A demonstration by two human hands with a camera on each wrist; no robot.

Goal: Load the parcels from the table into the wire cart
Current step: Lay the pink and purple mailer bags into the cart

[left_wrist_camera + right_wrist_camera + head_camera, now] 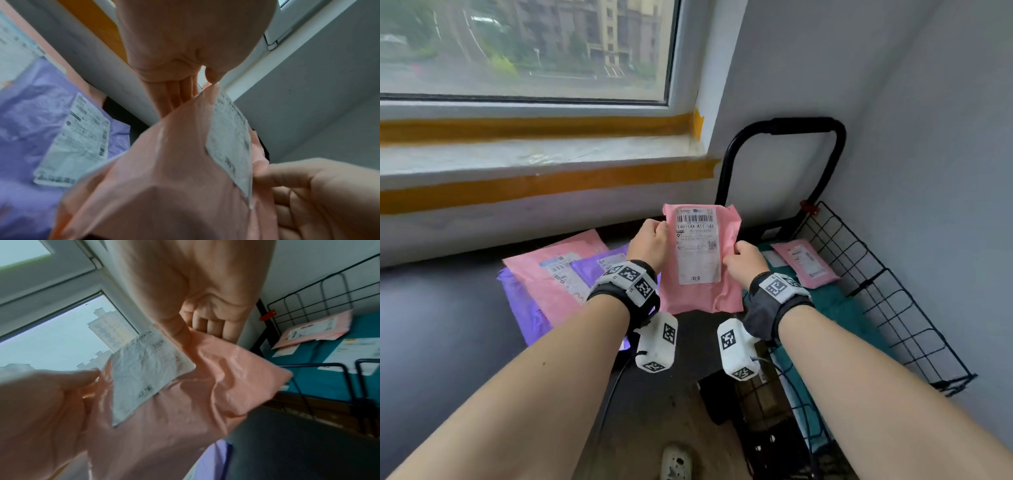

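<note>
A pink parcel (702, 260) with a white shipping label hangs upright in the air, held between both hands above the table's right edge. My left hand (650, 241) pinches its left edge near the top; my right hand (744, 258) pinches its right edge lower down. The same pink parcel (174, 170) (195, 386) fills both wrist views. More parcels lie on the dark table (441, 325): a pink one (551, 274) and purple ones (599, 265). The black wire cart (887, 284) stands to the right and holds a small pink parcel (804, 262) on a teal one (839, 305).
A window sill (534, 154) with orange tape runs behind the table. The cart's black handle (784, 126) rises against the grey wall in the corner. A shoe (676, 462) shows on the floor below.
</note>
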